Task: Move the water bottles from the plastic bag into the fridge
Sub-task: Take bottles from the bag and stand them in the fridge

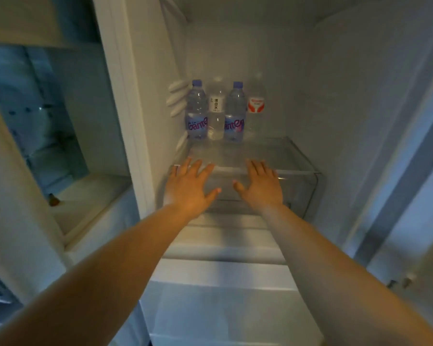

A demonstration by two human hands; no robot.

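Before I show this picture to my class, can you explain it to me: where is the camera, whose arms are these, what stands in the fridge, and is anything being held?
There is one picture, taken by a wide-angle camera worn on a person's head, looking forward and down. The two bare arms are that person's own, with no machine involved.

The left hand and right hand reach into an open fridge with fingers spread, over the front edge of a clear glass shelf. Neither has a grip on anything.

Four water bottles stand upright in a row at the back of the shelf: a purple-capped bottle, a clear bottle with a white label, a second purple-capped bottle, and a bottle with a red and white label. No plastic bag is in view.
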